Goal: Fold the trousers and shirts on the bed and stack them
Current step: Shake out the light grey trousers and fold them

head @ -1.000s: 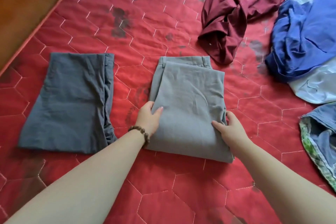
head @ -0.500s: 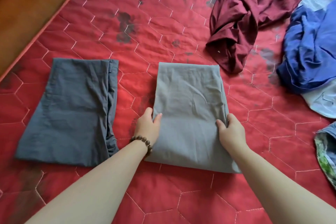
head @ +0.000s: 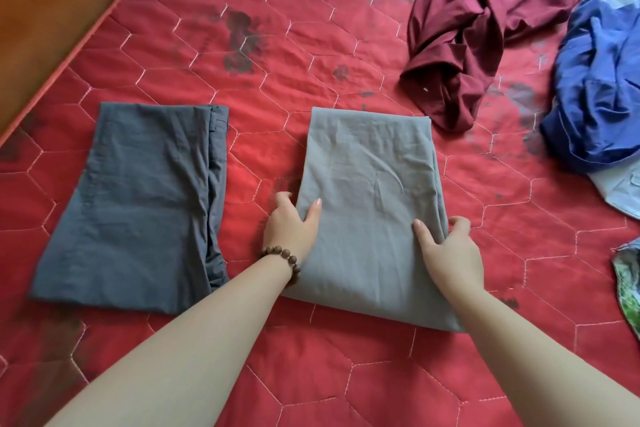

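Light grey trousers [head: 370, 184] lie folded into a rectangle in the middle of the red bed. My left hand [head: 291, 229] grips their left edge, thumb on top and fingers tucked under. Over on the right edge my right hand [head: 450, 250] holds them the same way. Dark grey trousers [head: 138, 204] lie folded flat to the left, apart from both hands. At the back right lie a crumpled maroon shirt [head: 485, 21] and a crumpled blue shirt [head: 602, 80].
The red quilted mattress [head: 242, 80] ends at the upper left against a wooden floor [head: 52, 3]. A pale blue garment [head: 620, 191] lies under the blue shirt. A green patterned cloth [head: 628, 284] shows at the right edge.
The grey trousers' waistband end has been covered by the fold, leaving one smooth rectangle. Both hands stay on the side edges. The view has shifted slightly.
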Demonstrator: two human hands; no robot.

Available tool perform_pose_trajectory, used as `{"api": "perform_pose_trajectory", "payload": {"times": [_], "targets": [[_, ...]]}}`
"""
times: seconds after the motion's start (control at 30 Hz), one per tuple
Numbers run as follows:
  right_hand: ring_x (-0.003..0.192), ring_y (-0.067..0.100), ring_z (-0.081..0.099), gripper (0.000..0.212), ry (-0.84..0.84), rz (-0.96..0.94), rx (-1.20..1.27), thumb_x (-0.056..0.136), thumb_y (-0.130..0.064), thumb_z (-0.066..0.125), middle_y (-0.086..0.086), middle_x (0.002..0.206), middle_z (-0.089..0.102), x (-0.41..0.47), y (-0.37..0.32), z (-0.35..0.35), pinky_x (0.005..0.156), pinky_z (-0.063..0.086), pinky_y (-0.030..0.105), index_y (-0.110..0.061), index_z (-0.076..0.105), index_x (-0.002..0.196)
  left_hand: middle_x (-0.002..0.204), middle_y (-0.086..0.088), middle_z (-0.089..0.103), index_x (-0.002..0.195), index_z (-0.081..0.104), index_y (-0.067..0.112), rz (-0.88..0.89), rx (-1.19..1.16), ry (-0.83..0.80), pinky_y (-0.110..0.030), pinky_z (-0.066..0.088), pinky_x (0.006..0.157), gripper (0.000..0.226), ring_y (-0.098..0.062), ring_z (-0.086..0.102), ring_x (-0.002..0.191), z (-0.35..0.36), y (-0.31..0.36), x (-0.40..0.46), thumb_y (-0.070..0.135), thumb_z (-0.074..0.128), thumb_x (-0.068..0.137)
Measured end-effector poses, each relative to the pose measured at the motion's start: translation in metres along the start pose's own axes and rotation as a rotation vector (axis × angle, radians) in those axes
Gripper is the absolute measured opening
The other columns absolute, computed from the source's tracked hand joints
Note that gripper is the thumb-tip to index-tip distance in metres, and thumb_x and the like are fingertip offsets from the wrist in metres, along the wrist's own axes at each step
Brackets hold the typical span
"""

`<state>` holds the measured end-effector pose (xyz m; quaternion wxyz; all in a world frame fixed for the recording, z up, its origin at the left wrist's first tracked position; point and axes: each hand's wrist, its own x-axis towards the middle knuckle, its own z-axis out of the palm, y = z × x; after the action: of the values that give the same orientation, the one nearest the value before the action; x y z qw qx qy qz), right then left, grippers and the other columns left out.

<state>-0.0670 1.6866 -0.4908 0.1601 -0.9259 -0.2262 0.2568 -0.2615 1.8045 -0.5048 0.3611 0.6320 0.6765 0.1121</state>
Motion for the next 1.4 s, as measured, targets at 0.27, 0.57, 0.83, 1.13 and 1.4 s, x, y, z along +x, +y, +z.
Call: {"api": "perform_pose_trajectory", "payload": {"times": [0.27,0.57,0.83,1.13,1.4], "targets": [[0.078,0.029,0.052,0.027,-0.048,-0.281,0.174,0.093,-0.036,0.055,0.000,0.079,0.056,-0.013,-0.016,0.008,0.062,0.027,0.034,-0.013,0.042,0.100,0.085,0.003,0.066,0.085,0.061,0.016,0.055,-0.091,0.087,-0.029,0.045,0.068,0.036,-0.021,0.062,0.080,-0.027,-0.007,-0.002,0.052,0.057,0.085],[0.114,0.040,0.049,0.058,-0.011,-0.156,-0.084,0.095,-0.044,0.046,0.017,0.136,0.040,-0.037,-0.050,0.047,0.087,0.040,0.046,-0.017,0.028,0.143,0.146,-0.016,0.036,0.147,0.024,0.006,0.142,0.273,0.130,-0.041,0.037,0.102,0.079,-0.031,0.038,0.132,-0.048,-0.047,-0.003,0.050,0.054,0.088],[0.147,0.022,0.013,0.062,0.027,-0.946,-0.561,0.094,-0.041,0.043,0.004,0.158,0.019,-0.040,-0.037,0.074,0.118,0.010,0.054,-0.017,0.031,0.149,0.160,-0.007,0.009,0.152,0.014,0.022,0.688,0.800,-0.023,-0.055,0.005,0.117,0.073,-0.028,0.000,0.148,0.004,-0.051,-0.013,0.059,0.023,0.090],[0.147,0.027,0.008,0.064,0.092,-0.439,-0.456,0.097,-0.046,0.031,0.007,0.161,0.007,-0.027,-0.048,0.077,0.116,-0.004,0.055,-0.027,0.006,0.152,0.161,-0.001,0.006,0.149,0.012,0.043,0.558,0.781,0.048,-0.067,0.007,0.108,0.065,-0.039,0.000,0.145,0.002,-0.035,0.005,0.063,0.024,0.088],[0.148,0.025,0.000,0.059,0.077,-0.914,-0.513,0.094,-0.026,0.035,0.005,0.161,0.009,0.040,-0.135,0.063,0.116,-0.010,0.049,-0.018,0.021,0.151,0.161,0.000,-0.008,0.149,-0.001,0.042,0.550,0.826,0.057,-0.070,-0.007,0.106,0.067,-0.029,-0.015,0.145,0.007,0.015,0.087,0.061,0.002,0.085]]}}
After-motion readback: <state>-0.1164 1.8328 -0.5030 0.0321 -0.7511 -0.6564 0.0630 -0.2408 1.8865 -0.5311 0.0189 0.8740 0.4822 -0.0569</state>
